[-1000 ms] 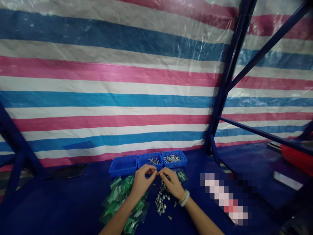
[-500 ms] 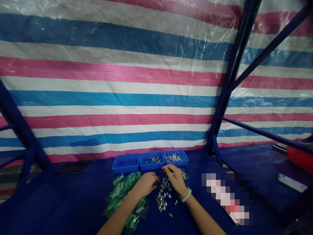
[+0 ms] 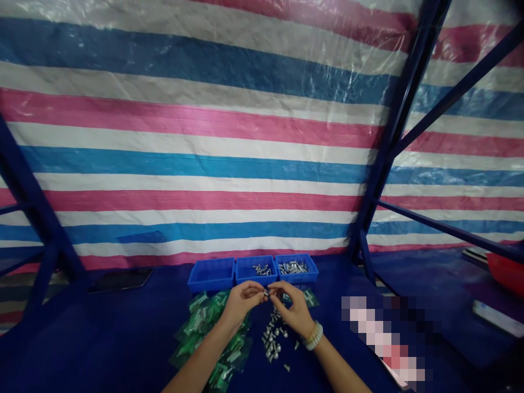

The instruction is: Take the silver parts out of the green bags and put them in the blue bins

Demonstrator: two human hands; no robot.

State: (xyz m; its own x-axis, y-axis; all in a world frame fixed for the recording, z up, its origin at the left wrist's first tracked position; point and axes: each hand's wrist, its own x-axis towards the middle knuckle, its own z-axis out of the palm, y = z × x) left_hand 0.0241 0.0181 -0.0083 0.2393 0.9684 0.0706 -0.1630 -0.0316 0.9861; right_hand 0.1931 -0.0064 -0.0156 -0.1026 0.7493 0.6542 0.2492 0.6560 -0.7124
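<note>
My left hand [image 3: 242,303] and my right hand [image 3: 295,310] meet fingertip to fingertip just in front of the blue bins. Pinched between them is a small metal screw [image 3: 266,293], mostly covered by the fingers. A bracelet circles my right wrist. Below my hands, loose screws [image 3: 270,341] lie scattered on the blue table [image 3: 135,338]. Clear bags with green and white contents [image 3: 200,322] are heaped beneath and beside my left forearm. Another such bag [image 3: 310,297] pokes out past my right hand.
Three blue bins stand in a row: a left one [image 3: 210,287], a middle one [image 3: 245,279] with some screws, and a right one [image 3: 315,275] with slender metal parts. A dark flat device [image 3: 120,279] lies at left, a pixelated object [image 3: 380,338] at right. Blue frame posts [image 3: 370,207] flank the table.
My hands have come together from being apart. The left hand has risen from beside the screw pile, and a small screw now shows between the fingertips. The view has shifted slightly.
</note>
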